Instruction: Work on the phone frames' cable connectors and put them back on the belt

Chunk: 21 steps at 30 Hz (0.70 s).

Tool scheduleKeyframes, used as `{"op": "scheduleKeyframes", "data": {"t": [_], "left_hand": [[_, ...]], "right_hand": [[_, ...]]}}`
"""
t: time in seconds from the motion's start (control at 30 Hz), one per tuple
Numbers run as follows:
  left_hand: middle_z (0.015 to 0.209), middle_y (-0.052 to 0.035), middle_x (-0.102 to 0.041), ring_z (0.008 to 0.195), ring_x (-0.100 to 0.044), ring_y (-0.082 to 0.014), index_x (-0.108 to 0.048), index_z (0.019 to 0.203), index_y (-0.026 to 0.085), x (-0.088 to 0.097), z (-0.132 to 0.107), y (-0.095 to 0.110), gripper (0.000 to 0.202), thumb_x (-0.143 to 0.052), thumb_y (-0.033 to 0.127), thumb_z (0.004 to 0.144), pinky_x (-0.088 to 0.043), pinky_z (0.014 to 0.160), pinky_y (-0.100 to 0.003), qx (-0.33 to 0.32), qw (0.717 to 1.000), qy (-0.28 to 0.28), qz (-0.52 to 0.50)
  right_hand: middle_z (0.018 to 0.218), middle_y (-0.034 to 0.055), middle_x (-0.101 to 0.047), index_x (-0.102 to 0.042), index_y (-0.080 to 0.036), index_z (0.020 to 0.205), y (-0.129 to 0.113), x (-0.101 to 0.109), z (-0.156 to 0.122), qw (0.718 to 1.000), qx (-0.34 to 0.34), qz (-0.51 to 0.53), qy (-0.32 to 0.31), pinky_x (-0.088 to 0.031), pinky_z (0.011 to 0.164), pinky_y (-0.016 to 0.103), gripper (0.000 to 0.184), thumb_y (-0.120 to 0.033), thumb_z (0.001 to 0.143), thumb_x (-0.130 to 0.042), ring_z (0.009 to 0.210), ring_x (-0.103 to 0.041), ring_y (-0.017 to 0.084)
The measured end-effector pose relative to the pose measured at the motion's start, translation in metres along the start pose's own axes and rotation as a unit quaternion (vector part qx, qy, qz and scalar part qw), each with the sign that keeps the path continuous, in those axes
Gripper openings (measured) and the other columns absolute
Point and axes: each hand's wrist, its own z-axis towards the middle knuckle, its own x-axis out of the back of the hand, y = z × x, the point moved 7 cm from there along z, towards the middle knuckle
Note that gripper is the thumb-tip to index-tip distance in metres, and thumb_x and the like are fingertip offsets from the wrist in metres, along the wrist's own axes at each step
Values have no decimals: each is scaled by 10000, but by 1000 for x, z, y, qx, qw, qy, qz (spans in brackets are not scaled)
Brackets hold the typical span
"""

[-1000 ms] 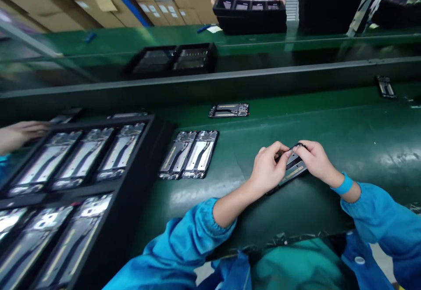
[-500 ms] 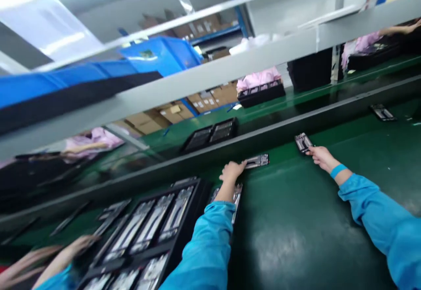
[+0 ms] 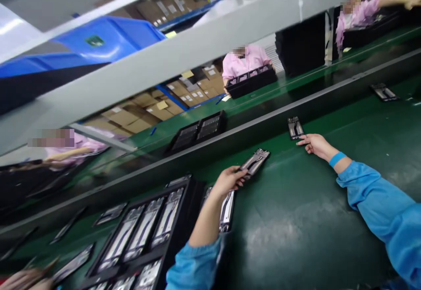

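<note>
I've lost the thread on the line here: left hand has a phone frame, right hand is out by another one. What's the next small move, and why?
Probably draw the left hand back toward the body, bringing its frame to the bare belt in front. The frame is already lifted and gripped at one end. The right hand lies open just short of the far frame, which rests on the belt, so it seems free to come back too.

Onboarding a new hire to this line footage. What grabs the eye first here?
Two blue-sleeved arms stretched over the green belt. The left hand lifts a phone frame off the belt, while the right hand reaches, fingers open, toward another phone frame lying flat near the belt's far edge. At lower left, a black tray holds rows of the same frames.
</note>
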Motion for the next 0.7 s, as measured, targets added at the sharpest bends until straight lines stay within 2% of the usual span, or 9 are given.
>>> {"op": "scheduleKeyframes", "data": {"t": [0.1,0.17,0.23,0.27,0.37,0.47,0.53,0.6,0.7], "left_hand": [[656,19,-621,506,-561,-117,-664,1082,145,-47,-57,-27,375,-674,487,929,-400,469,-215,-34,994,-86,56],[611,5,-629,509,-576,-138,-709,931,161,-81,-92,-30,399,-708,555,871,-418,497,-241,-70,980,-169,84],[745,-31,-707,696,-659,-179,-756,905,196,-106,-114,-10,330,-754,520,842,-489,667,-281,-163,954,-218,123],[903,-51,-742,852,-684,-207,-764,1009,228,-115,-122,10,302,-688,500,903,-503,794,-316,-276,919,-210,186],[1362,-102,-628,1280,-536,-284,-608,1392,268,-124,-114,49,516,-679,458,917,-378,1083,-423,-411,862,-128,267],[1316,-103,-630,1249,-518,-293,-522,1477,249,-133,-99,57,664,-710,504,894,-361,1057,-437,-429,848,-101,293],[1232,-97,-655,1186,-531,-288,-535,1460,237,-137,-100,50,619,-667,522,928,-369,1004,-430,-419,855,-93,291],[1201,-100,-656,1159,-530,-285,-549,1440,225,-138,-111,38,576,-631,523,954,-370,969,-422,-412,858,-77,296],[1197,-100,-653,1150,-532,-282,-569,1410,222,-137,-133,23,541,-633,507,955,-374,952,-416,-406,860,-66,301]], "right_hand": [[806,115,-767,-652,-104,945,-1,-1,-1,1000,6,-21,-10,-367,370,210,147,-40,815,-629,399,-473,72],[728,86,-734,-664,-108,890,-2,-2,-2,999,20,-44,-16,-355,374,214,114,-61,791,-631,404,-469,79],[591,15,-630,-676,-121,843,-5,-4,-5,996,43,-72,-24,-314,376,217,65,-112,789,-641,397,-423,79],[529,-25,-550,-683,-129,832,-6,-5,-7,994,57,-90,-27,-281,377,219,56,-146,799,-640,388,-381,78],[476,-82,-398,-721,-151,860,-8,-8,-15,983,99,-153,-36,-232,416,232,133,-222,828,-613,397,-292,82],[625,-21,-587,-759,-167,887,-9,-10,-35,963,150,-221,-44,-346,535,244,179,-234,817,-608,546,-466,119],[777,14,-687,-767,-181,855,-7,-8,-56,948,172,-261,-54,-399,643,260,155,-244,802,-635,708,-562,155],[748,8,-681,-757,-196,808,-2,-5,-83,925,175,-328,-77,-387,657,274,129,-292,810,-670,711,-563,167],[602,-16,-590,-695,-221,740,11,-6,-129,823,168,-524,-140,-289,575,293,273,-447,888,-655,571,-484,153]]}}
